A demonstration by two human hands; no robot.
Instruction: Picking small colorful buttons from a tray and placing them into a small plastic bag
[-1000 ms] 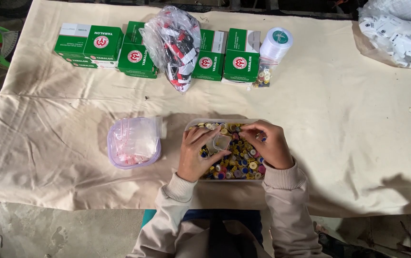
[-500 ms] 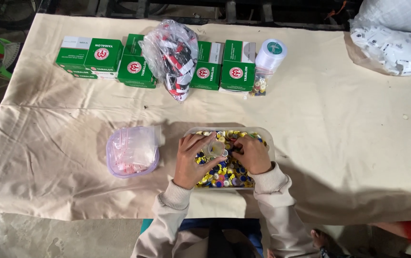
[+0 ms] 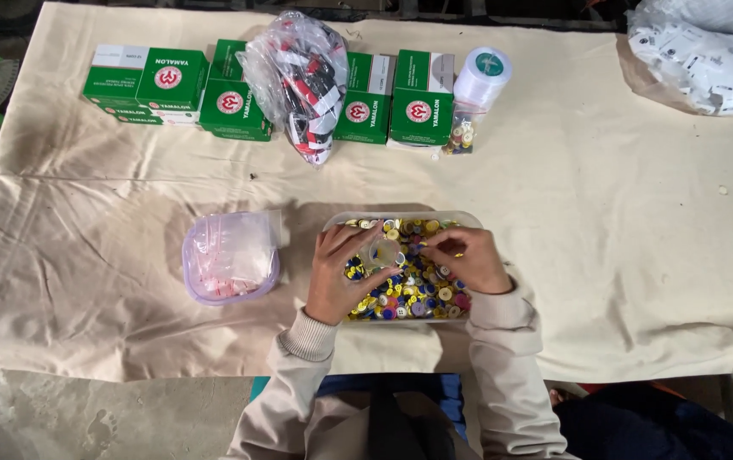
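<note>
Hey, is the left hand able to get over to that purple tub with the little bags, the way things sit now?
Probably yes. The left hand rests in the button tray, holding a small clear cup; the purple tub sits just beside it, with only bare cloth between.

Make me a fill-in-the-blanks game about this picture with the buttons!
1. Both hands, left hand and right hand, are over a tray full of colourful ____.
2. The boxes lined up at the back of the table are ____ in colour.
3. The left hand holds a small clear ____.
4. The tub of small bags sits to the ____ of the tray.

Missing words: buttons; green; cup; left
</note>
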